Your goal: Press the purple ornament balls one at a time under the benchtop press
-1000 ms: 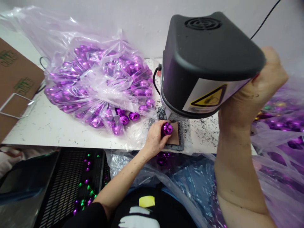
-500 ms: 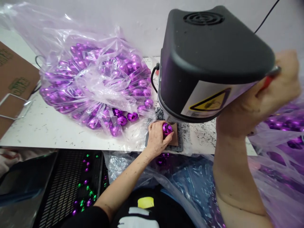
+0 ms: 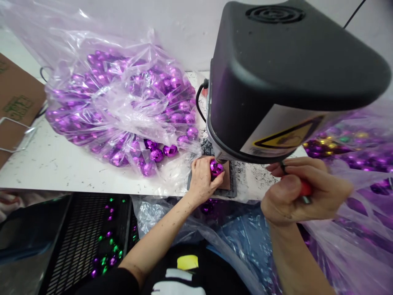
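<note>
A shiny purple faceted ball (image 3: 216, 167) is gripped in the fingers of my left hand (image 3: 202, 177), on a brown pad (image 3: 226, 176) at the base of a black machine (image 3: 276, 69). The machine's lower tip comes down right by the ball; whether they touch I cannot tell. My right hand (image 3: 307, 192) is closed round a red-handled lever (image 3: 305, 187) at the machine's right side, below its yellow warning label (image 3: 288, 135). Left of the machine, a clear plastic bag (image 3: 123, 106) spreads over many more purple balls (image 3: 156, 155).
A cardboard box (image 3: 18, 102) with a wire frame stands at the table's left end. Dark shavings speckle the white table (image 3: 76, 172). Below is a black mesh crate (image 3: 76, 241) with green and purple beads. Bagged purple and gold beads (image 3: 362, 151) lie at the right.
My right hand has pulled the lever down, from beside the machine's upper right edge to below its housing. My left hand stays on the ball. The view has shifted slightly.
</note>
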The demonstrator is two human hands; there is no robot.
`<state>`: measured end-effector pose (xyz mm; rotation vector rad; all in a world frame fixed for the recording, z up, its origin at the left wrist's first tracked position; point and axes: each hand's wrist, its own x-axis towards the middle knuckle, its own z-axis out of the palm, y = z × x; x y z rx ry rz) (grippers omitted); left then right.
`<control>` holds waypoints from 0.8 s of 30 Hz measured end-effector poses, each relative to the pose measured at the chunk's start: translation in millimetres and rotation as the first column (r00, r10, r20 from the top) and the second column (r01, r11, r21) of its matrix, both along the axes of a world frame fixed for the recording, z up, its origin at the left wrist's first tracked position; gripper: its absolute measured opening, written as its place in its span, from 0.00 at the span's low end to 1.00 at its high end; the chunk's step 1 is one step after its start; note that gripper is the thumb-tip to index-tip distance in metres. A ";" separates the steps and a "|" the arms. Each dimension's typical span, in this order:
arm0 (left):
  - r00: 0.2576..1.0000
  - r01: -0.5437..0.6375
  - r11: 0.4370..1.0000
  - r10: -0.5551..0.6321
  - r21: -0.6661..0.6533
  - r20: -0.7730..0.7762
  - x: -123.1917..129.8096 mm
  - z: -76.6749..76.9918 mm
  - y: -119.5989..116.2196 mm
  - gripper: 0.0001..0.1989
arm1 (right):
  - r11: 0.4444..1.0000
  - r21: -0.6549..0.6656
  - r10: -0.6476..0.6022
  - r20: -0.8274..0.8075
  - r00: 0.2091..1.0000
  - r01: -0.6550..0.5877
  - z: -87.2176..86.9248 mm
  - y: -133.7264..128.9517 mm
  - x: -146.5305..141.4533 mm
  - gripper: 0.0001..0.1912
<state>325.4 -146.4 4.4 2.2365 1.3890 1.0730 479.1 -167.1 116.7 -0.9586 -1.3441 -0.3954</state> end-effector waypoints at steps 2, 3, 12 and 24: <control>1.000 0.003 1.000 -0.003 -0.009 -0.002 0.1 0.6 0.2 0.19 | 0.999 -0.011 0.045 -0.060 0.997 -0.046 -3.6 -1.7 -3.8 0.12; 1.000 0.004 1.000 -0.004 -0.016 0.000 0.1 1.1 0.3 0.19 | 0.998 -0.013 0.059 -0.080 0.995 -0.061 -5.1 -2.4 -5.6 0.12; 1.000 0.015 0.999 -0.015 -0.038 0.004 -0.6 2.9 0.6 0.18 | 1.000 0.007 0.024 -0.152 0.988 -0.023 -19.0 -2.7 -14.7 0.08; 1.000 0.004 1.000 -0.004 -0.027 -0.006 -0.8 0.4 1.3 0.18 | 0.997 0.005 0.082 -0.185 0.979 -0.082 -54.2 3.9 -14.0 0.05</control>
